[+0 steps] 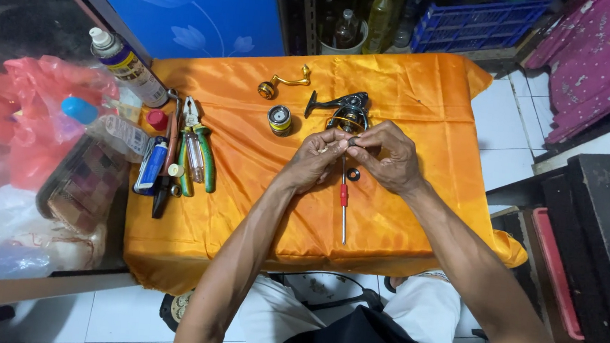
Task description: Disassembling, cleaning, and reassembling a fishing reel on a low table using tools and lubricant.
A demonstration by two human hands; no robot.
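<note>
Together, your left hand [316,158] and right hand [387,155] pinch a small dark part [352,142] with closed fingers above the worktop's [415,93] middle, beside the fishing reel [345,110].

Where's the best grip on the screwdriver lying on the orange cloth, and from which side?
Judging by its pose, take the screwdriver by its red collar, from above. It lies flat on the orange cloth, the shaft running toward the person, its far end under the left hand and right hand. The near end lies free, so come from there.

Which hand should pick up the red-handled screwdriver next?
Probably the right hand: the screwdriver lies just below it, slightly nearer than to the left hand. Both hands pinch a small part, so one must release first.
</note>
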